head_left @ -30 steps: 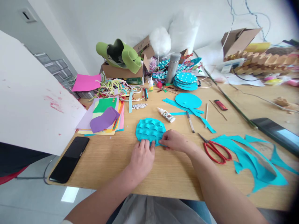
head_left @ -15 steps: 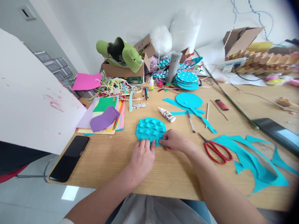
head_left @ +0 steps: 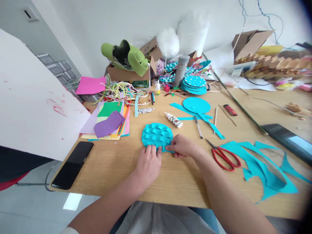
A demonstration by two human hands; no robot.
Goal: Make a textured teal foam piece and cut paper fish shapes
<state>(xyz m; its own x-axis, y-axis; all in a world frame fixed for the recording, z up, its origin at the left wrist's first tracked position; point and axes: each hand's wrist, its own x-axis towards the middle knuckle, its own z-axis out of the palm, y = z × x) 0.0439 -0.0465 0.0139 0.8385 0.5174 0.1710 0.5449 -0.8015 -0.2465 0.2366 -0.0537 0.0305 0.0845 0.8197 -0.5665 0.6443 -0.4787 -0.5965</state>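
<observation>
A bright blue paper oval (head_left: 157, 134) covered with rows of raised, scale-like strips lies flat on the desk in front of me. Over its lower edge, my left hand (head_left: 148, 161) rests with bent fingers held together, thumb and fingertips pressing on the paper. At the lower right edge, my right hand (head_left: 182, 145) is closed, pinching the end of a narrow blue paper strip (head_left: 170, 150). The strip's other part, by my left fingertips, is partly hidden. Just beyond the oval lies a white glue bottle (head_left: 173, 120) on its side.
Red-handled scissors (head_left: 226, 157) and blue paper offcuts (head_left: 270, 175) lie to the right. A plain blue oval (head_left: 197, 105), loose strips and a pen (head_left: 198, 127) are farther back. Coloured sheets (head_left: 109, 123) and a black phone (head_left: 73, 165) sit left. A grey flask (head_left: 181, 70) stands behind.
My right hand has shifted very slightly at the oval's lower right edge, and a little more of the strip end shows. My left hand stays pressed on the lower edge.
</observation>
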